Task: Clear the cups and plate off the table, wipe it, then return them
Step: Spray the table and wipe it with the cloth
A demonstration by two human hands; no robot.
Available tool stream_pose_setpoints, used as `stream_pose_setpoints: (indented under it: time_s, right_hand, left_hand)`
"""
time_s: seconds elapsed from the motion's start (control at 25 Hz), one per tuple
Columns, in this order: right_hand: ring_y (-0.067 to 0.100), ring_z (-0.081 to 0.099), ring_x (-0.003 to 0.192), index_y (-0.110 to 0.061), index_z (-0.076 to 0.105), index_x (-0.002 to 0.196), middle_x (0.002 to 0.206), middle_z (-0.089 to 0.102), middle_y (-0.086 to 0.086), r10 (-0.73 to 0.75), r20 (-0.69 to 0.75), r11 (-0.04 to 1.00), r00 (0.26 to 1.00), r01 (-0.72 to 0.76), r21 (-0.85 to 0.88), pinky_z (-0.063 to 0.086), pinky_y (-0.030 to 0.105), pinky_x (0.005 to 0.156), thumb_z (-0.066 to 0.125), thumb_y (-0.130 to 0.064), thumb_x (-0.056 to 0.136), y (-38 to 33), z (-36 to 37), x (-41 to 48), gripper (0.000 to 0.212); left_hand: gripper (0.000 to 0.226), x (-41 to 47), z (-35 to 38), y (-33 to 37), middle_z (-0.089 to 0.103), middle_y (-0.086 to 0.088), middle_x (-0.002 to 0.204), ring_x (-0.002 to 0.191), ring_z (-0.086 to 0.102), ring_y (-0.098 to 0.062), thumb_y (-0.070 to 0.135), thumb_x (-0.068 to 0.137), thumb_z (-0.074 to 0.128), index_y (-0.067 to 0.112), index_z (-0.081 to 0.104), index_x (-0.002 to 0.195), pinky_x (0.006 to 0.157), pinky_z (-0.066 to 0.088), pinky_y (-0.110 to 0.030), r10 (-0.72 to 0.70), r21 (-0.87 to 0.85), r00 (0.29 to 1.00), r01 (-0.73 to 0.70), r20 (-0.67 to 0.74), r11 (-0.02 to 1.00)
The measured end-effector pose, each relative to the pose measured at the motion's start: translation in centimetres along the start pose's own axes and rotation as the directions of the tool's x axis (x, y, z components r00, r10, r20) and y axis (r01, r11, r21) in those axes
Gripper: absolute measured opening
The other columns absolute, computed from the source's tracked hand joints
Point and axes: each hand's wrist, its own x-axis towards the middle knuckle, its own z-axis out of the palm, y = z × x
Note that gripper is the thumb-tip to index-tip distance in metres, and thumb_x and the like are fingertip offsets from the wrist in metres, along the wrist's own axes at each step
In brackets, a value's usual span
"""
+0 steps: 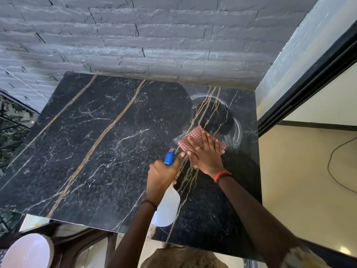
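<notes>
Left hand (163, 176), lower centre of frame, wrapped tight around the neck of a spray bottle (167, 207): fingers curled closed, thumb lying up along the blue trigger head (170, 156). Bottle body is white translucent plastic and tilts back toward the person over the table; cannot tell how much liquid is inside. Thin dark band on the left wrist.

Right hand (205, 153), just right of the left, lies flat and palm down with fingers spread, pressing a red-and-white checked cloth (195, 135) onto the table (96, 142). Ring on one finger, red and black thread on the wrist. Cloth is bunched under the palm, with its far corner sticking out toward upper left of the hand.

Table is black marble-look with gold and white veins and fills the middle of the frame, pushed against a grey brick-pattern wall (154, 35) at the top. A curved streak (234, 120) shows on the surface right of centre, just beyond the cloth.

A white round plate (27, 250) sits at the lower left corner, off the table, on a dark chair-like frame. Cups not visible.
</notes>
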Motion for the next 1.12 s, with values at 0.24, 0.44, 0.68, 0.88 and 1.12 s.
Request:
stream_pose_setpoints:
  time_s: [0.24, 0.44, 0.68, 0.88, 1.12]
  right_hand:
    - [0.027, -0.009, 0.148, -0.036, 0.038, 0.143, 0.161, -0.006, 0.011, -0.189, 0.044, 0.982, 0.981, 0.189, 0.004, -0.018, 0.042, 0.114, 0.028, -0.051, 0.095, -5.8, 2.1, -2.3, 0.051]
    - [0.033, 0.007, 0.147, -0.042, 0.014, 0.150, 0.159, 0.008, 0.013, -0.222, 0.061, 0.971, 0.973, 0.226, -0.074, 0.002, 0.055, 0.116, 0.020, -0.060, 0.095, -0.7, 3.2, -10.1, 0.058]
    - [0.032, -0.012, 0.147, -0.043, -0.004, 0.148, 0.158, -0.016, 0.012, -0.064, 0.058, 0.990, 0.996, 0.071, -0.123, -0.014, 0.049, 0.116, 0.011, -0.059, 0.094, 4.6, -0.2, -4.0, 0.058]
    - [0.030, -0.011, 0.147, -0.042, 0.008, 0.150, 0.160, -0.011, 0.013, -0.090, 0.043, 0.995, 0.995, 0.092, -0.050, -0.010, 0.051, 0.117, 0.023, -0.053, 0.099, -1.6, -0.2, 3.4, 0.054]
    - [0.027, -0.006, 0.148, -0.046, 0.011, 0.148, 0.160, -0.003, 0.009, -0.178, 0.015, 0.984, 0.984, 0.178, 0.005, -0.011, 0.049, 0.117, 0.020, -0.055, 0.096, -1.9, 2.6, -5.0, 0.053]
  left_hand:
    - [0.060, 0.9, -0.9, 0.7, 0.059, -0.008, 0.061, 0.052, 0.052, -0.020, 0.062, 0.081, 0.063, 0.004, 0.057, 0.067, 0.053, 0.041, -0.030, -0.007, 0.021, 0.998, 0.008, -0.058, 1.000]
    - [0.064, 1.5, -1.6, 1.2, 0.063, 0.001, 0.055, 0.044, 0.058, -0.011, 0.066, 0.081, 0.059, 0.003, 0.070, 0.077, 0.052, 0.049, -0.024, 0.014, -0.041, 1.000, -0.014, -0.021, 0.999]
    - [0.058, 1.8, -1.7, 0.5, 0.069, -0.001, 0.070, 0.047, 0.062, -0.013, 0.061, 0.085, 0.058, 0.003, 0.066, 0.091, 0.053, 0.052, -0.022, 0.037, -0.076, 0.999, -0.036, 0.019, 0.996]
    - [0.056, 2.3, -1.7, 0.3, 0.060, -0.005, 0.057, 0.037, 0.055, -0.008, 0.058, 0.085, 0.059, 0.002, 0.063, 0.084, 0.043, 0.041, -0.019, 0.041, -0.049, 0.999, -0.041, 0.008, 0.998]
    - [0.054, 2.4, -0.2, 1.4, 0.057, -0.006, 0.058, 0.045, 0.051, -0.016, 0.058, 0.085, 0.059, 0.004, 0.061, 0.083, 0.048, 0.036, -0.024, 0.114, -0.028, 0.993, -0.113, 0.028, 0.993]
